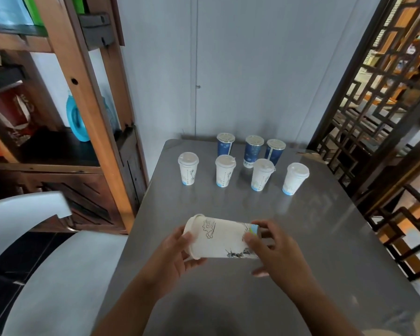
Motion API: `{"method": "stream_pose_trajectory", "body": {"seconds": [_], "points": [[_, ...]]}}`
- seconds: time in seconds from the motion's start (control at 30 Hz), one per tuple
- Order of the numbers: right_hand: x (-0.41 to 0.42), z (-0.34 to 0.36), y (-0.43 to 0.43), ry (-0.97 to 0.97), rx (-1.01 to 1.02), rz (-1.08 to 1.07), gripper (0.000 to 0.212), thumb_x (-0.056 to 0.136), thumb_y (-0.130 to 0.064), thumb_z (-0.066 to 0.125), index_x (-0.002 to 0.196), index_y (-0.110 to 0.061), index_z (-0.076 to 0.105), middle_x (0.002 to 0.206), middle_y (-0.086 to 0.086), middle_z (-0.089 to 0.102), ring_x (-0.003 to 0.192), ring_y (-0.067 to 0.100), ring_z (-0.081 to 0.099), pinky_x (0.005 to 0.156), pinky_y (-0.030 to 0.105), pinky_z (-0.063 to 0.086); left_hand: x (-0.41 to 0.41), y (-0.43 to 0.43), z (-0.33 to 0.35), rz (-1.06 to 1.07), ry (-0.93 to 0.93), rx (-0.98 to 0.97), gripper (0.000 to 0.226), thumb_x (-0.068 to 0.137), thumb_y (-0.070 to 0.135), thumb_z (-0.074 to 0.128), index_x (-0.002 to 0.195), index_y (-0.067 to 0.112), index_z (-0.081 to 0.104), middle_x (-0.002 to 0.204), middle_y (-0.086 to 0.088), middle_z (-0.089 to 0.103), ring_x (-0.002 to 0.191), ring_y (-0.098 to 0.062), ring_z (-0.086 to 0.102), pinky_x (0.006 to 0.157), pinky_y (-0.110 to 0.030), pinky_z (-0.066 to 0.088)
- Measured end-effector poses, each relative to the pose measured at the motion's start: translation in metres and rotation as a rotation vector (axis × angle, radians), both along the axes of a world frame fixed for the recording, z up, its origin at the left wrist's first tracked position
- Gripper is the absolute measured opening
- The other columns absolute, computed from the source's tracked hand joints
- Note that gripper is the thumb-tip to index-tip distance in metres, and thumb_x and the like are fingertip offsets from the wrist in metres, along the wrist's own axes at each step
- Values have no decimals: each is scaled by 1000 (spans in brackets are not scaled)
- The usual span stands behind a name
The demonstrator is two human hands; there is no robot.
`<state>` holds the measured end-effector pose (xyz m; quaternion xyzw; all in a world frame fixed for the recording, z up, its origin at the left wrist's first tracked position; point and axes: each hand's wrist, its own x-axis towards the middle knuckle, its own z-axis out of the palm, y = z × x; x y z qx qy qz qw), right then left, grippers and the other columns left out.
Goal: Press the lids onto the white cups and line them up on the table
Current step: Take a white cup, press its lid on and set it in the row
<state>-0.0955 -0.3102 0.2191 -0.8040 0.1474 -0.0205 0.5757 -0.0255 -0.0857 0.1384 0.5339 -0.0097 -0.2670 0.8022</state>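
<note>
Head view: grey bench carries four lidded white cups in a row, well beyond the fingers, with three blue cups behind. One white cup lies sideways in the air between both hands. Left hand fingers close on its lid; right hand fingers grip its base. Judged step: seating the lid. Next: press the rim fully, upright the cup, extend the row.
</note>
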Motion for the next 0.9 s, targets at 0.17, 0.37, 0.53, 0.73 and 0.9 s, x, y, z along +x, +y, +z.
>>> {"method": "stream_pose_trajectory", "body": {"seconds": [0.17, 0.37, 0.53, 0.73, 0.9], "points": [[-6, 0, -1, 97, 194, -5, 17, 92, -32, 63, 106, -24, 66, 100, 7, 72, 70, 22, 75, 53, 42, 61, -5, 10, 1, -141, -124, -40, 79, 78, 42, 83, 147, 28, 45, 141, -13, 59, 132, -34, 57, 105, -54, 50], [-18, 3, -2, -210, -372, 139, 32, 84, -47, 64, 114, -45, 54, 110, -20, 63, 91, 1, 68, 66, 21, 60, 0, 11, 10, -137, 46, 46, 65, 82, 74, 56, 132, 34, 63, 132, -9, 68, 121, -31, 66, 86, -51, 59], [-25, 6, 0, -341, -545, 280, 42, 84, -56, 57, 123, -46, 46, 120, -26, 51, 98, 1, 66, 65, 19, 59, 9, 9, 15, -127, 75, 120, 62, 87, 64, 44, 127, 22, 67, 122, -28, 66, 90, -32, 70, 63, -35, 56], [-25, 2, -2, -130, -149, 128, 42, 76, -41, 72, 114, -41, 55, 104, -15, 70, 85, 8, 72, 60, 29, 61, 5, 8, 19, -82, -35, 32, 43, 94, 51, 54, 127, 27, 67, 124, -21, 67, 101, -31, 72, 84, -46, 59], [-24, 2, -3, -3, 125, 68, 38, 75, -40, 66, 109, -25, 64, 94, 1, 76, 72, 20, 74, 52, 38, 59, 6, 8, 15, -85, -97, -109, 69, 84, 40, 77, 145, 25, 47, 144, -13, 55, 131, -37, 56, 98, -55, 53]]}}
